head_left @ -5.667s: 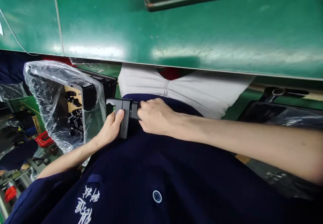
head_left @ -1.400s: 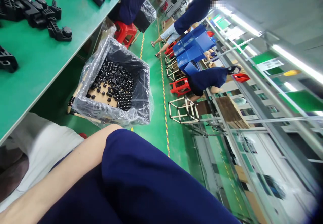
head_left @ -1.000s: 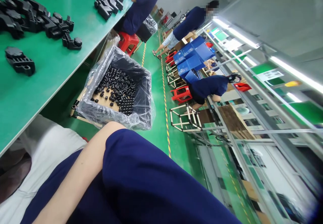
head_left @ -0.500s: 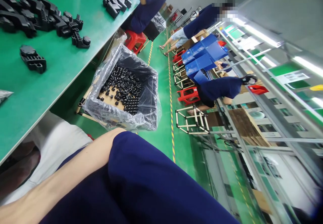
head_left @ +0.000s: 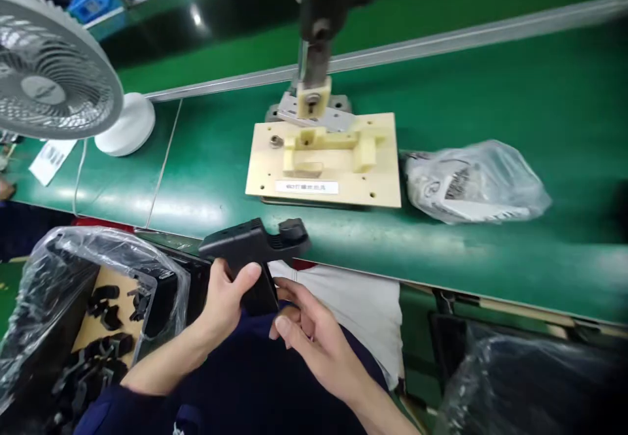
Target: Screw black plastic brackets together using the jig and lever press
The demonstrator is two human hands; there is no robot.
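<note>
My left hand (head_left: 226, 297) is closed round a black plastic bracket (head_left: 245, 245) with a knob at its right end, held just over the front edge of the bench. Its block-like lower part points down toward my lap. By that lower end is my right hand (head_left: 311, 333), thumb and fingers curled together. Whatever lies between those fingers is hidden, and I cannot tell whether they touch the bracket. Beyond both hands, a cream fixture plate (head_left: 324, 160) with raised blocks sits on the bench, under a press head (head_left: 314, 95).
A clear plastic bag (head_left: 475, 183) lies right of the fixture on the green bench (head_left: 579, 127). A white fan (head_left: 53, 69) stands at the left. Below it, a plastic-lined bin (head_left: 161, 304) holds black parts. Another lined bin (head_left: 530, 382) is at lower right.
The view has swung from the side bin, aisle and co-workers to the bench with the fixture. Both my hands now show, with the black bracket in the left one.
</note>
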